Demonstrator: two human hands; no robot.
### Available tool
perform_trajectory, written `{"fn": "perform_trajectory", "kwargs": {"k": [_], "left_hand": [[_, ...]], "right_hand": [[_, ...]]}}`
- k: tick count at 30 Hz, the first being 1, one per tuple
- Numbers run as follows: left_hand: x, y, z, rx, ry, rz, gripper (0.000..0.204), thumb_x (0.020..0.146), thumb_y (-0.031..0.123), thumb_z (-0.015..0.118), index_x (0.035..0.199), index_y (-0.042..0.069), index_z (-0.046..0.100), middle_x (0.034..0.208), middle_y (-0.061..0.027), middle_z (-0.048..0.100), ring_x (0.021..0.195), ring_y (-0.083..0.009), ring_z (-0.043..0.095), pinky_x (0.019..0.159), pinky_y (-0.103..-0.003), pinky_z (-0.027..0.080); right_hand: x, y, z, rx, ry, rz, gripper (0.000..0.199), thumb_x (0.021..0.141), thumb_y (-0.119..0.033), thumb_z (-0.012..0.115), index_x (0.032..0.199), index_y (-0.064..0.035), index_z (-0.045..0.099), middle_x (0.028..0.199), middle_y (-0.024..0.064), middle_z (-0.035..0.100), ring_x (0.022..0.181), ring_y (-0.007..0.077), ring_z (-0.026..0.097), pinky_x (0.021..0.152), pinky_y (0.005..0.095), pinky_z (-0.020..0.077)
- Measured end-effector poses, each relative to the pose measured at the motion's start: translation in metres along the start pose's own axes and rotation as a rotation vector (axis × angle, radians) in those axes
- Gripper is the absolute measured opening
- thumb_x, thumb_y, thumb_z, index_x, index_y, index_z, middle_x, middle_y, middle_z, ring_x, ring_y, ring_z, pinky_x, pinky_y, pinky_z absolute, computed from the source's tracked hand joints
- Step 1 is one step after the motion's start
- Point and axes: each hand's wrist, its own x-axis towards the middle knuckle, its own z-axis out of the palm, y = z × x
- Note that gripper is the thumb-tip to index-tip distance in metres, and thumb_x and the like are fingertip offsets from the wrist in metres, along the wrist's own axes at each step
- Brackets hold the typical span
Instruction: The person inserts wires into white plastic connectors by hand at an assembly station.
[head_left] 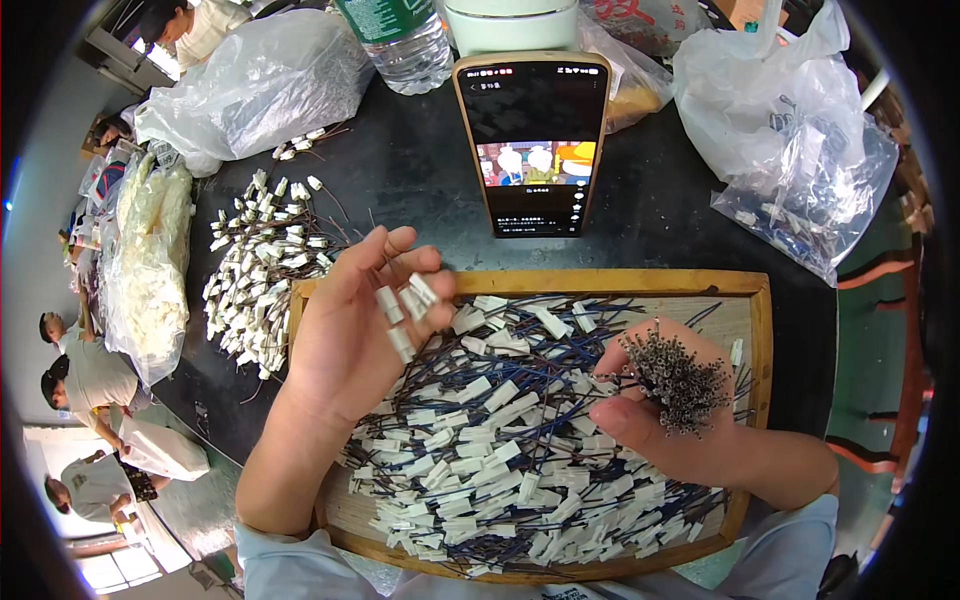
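Observation:
My left hand (345,330) is above the left part of a wood-framed tray (610,281). Its fingers are curled round a few white plug connectors (417,296) on thin dark wires, the connectors sticking out at the fingertips. Over the tray's right side, my right hand (665,440) is closed round a thick bundle of dark wires (675,382), whose small metal-looking ends point up toward me. A dense heap of white connectors on blue and brown wires (500,420) fills the tray below both hands.
Left of the tray lies a pile of white connectors on brown wires (262,270). Behind the tray stand a phone (530,150) playing a cartoon, a water bottle (405,50) and a pale green container (510,25). Plastic bags (790,130) lie around; several people are at the far left.

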Motion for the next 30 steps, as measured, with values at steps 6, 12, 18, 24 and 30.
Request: {"fn": "perform_trajectory", "kwargs": {"k": [6, 12, 18, 24, 30], "left_hand": [[0.000, -0.010, 0.000, 0.016, 0.135, 0.108, 0.026, 0.098, 0.021, 0.040, 0.105, -0.001, 0.053, 0.104, -0.0155, 0.059, 0.100, -0.0270, 0.059, 0.084, -0.035, 0.052], [-0.005, -0.012, 0.004, 0.244, -0.043, 0.137, 0.027, 0.101, 0.033, 0.033, 0.103, 0.010, 0.047, 0.101, -0.0114, 0.059, 0.088, -0.0246, 0.064, 0.074, -0.039, 0.058], [-0.010, -0.017, 0.009, 0.036, -0.100, 0.053, 0.027, 0.101, 0.038, 0.028, 0.105, 0.016, 0.044, 0.093, -0.0075, 0.057, 0.083, -0.0226, 0.063, 0.070, -0.042, 0.059], [-0.031, -0.040, 0.037, -0.015, -0.275, -0.044, 0.029, 0.101, 0.036, 0.028, 0.113, 0.015, 0.043, 0.112, -0.0128, 0.053, 0.112, -0.0318, 0.055, 0.095, -0.045, 0.048], [-0.040, -0.048, 0.049, 0.045, -0.346, -0.042, 0.029, 0.100, 0.033, 0.032, 0.114, 0.010, 0.042, 0.119, -0.0174, 0.049, 0.121, -0.0336, 0.047, 0.103, -0.046, 0.040]], "right_hand": [[0.005, 0.009, -0.005, -0.289, -0.096, -0.222, 0.021, 0.075, -0.002, 0.074, 0.088, -0.0004, 0.057, 0.076, 0.0037, 0.063, 0.067, 0.0068, 0.062, 0.058, 0.0214, 0.0440], [0.003, 0.012, -0.004, -0.281, -0.081, -0.284, 0.021, 0.081, -0.002, 0.068, 0.097, 0.0007, 0.055, 0.081, 0.0040, 0.055, 0.072, 0.0086, 0.054, 0.064, 0.0228, 0.0447], [0.005, 0.009, -0.004, -0.271, -0.178, -0.201, 0.019, 0.076, -0.004, 0.075, 0.088, -0.0006, 0.061, 0.076, 0.0059, 0.063, 0.068, 0.0114, 0.061, 0.060, 0.0235, 0.0475], [0.001, 0.012, -0.004, -0.506, -0.318, -0.308, 0.033, 0.063, -0.009, 0.078, 0.094, -0.0099, 0.066, 0.084, 0.0070, 0.067, 0.073, 0.0241, 0.066, 0.062, 0.0302, 0.0518], [-0.002, 0.011, -0.004, -0.497, -0.309, -0.334, 0.034, 0.062, -0.008, 0.079, 0.093, -0.0088, 0.065, 0.085, 0.0078, 0.067, 0.076, 0.0254, 0.066, 0.063, 0.0307, 0.0517]]}}
